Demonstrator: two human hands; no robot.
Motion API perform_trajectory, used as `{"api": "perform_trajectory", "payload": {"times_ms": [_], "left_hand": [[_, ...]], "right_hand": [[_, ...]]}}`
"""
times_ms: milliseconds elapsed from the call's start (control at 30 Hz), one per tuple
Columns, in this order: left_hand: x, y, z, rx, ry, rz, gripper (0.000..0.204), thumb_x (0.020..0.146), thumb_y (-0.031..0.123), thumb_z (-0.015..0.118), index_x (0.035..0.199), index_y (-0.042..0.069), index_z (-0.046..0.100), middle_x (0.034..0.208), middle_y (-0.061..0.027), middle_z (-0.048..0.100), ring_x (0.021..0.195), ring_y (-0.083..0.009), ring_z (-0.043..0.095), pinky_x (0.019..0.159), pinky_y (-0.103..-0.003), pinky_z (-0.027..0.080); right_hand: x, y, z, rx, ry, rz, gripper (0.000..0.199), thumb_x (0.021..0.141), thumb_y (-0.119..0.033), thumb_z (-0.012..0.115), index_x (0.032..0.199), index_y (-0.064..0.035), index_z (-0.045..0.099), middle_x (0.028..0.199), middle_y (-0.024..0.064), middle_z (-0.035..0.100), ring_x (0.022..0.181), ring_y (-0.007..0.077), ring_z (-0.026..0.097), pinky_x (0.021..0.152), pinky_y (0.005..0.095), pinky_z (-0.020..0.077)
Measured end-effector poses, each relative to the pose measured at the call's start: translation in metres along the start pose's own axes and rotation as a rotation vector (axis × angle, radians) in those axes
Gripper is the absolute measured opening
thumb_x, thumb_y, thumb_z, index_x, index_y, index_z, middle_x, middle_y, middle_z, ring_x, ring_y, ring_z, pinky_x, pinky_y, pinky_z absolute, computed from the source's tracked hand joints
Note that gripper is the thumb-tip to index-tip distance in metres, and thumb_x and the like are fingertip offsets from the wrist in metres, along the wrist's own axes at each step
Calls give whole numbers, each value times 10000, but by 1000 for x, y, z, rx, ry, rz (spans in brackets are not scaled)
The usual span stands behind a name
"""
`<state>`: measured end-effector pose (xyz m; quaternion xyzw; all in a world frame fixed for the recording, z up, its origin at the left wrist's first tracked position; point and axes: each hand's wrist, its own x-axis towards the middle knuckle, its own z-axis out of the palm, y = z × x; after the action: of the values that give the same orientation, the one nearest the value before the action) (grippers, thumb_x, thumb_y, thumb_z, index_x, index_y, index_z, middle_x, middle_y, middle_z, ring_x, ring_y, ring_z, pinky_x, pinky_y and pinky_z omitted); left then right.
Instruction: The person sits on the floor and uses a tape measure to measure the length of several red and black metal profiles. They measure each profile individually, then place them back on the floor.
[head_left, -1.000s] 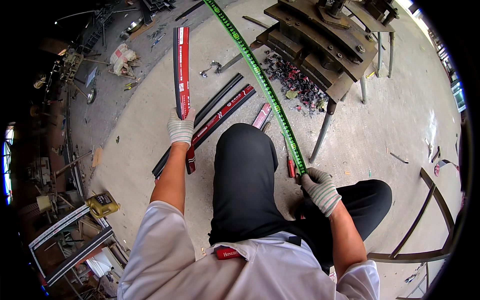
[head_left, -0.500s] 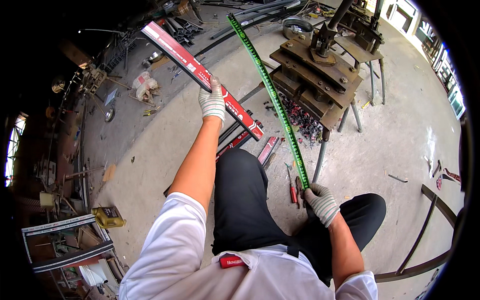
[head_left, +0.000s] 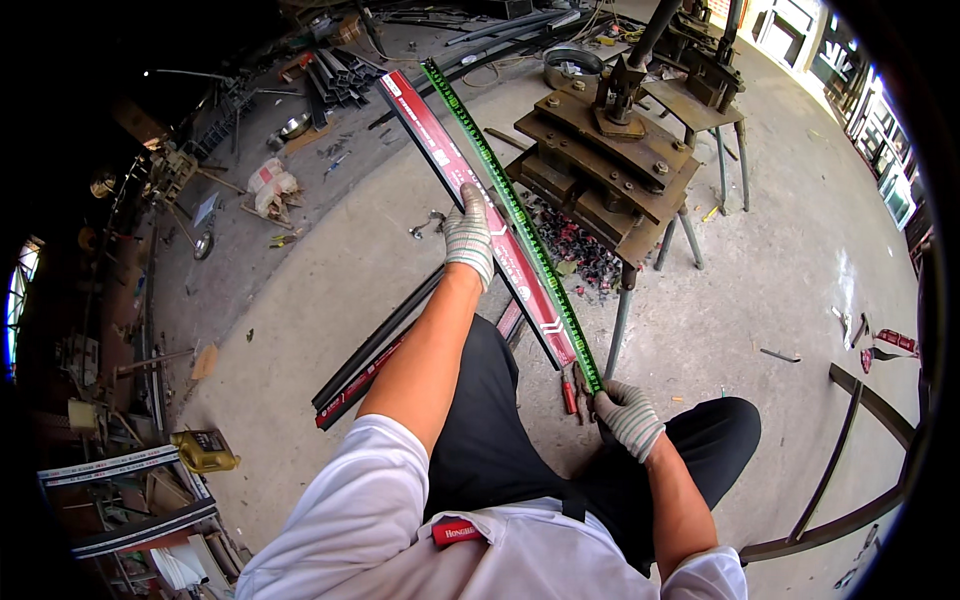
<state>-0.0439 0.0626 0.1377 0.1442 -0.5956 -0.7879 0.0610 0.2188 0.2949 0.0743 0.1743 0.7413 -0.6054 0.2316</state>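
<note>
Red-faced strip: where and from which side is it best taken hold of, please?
Likely around its middle, from its left edge, as the left hand grips it: the red-faced strip is long and narrow, so a middle hold should balance it, and the green tape measure runs close along its right edge.

A wide fisheye on the head's left side looks down over the shirt (head_left: 345, 515) to the nearby left hand (head_left: 468, 240) and right hand (head_left: 630, 420), then out across the floor (head_left: 720, 310).
</note>
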Motion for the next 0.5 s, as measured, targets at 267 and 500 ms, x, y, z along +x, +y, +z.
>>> {"api": "perform_trajectory", "payload": {"times_ms": [267,500], "left_hand": [[1,-1,-6,-6,-27,-54,871,956,682,569,1429,-46,500,1407,-147,571,1251,-248,532,1105,-421,397],[6,-4,-10,51,-14,-85,1025,915,732,576,1507,-62,315,1472,-196,457,1307,-261,462,1098,-408,393]], "right_hand": [[14,15,8,37,3,-84,199,998,-181,592,968,-26,714,727,-33,582,652,70,493,583,288,430],[12,11,11,30,-24,-65,197,1002,-188,590,961,-35,709,722,-40,576,644,68,490,572,285,424]]}}
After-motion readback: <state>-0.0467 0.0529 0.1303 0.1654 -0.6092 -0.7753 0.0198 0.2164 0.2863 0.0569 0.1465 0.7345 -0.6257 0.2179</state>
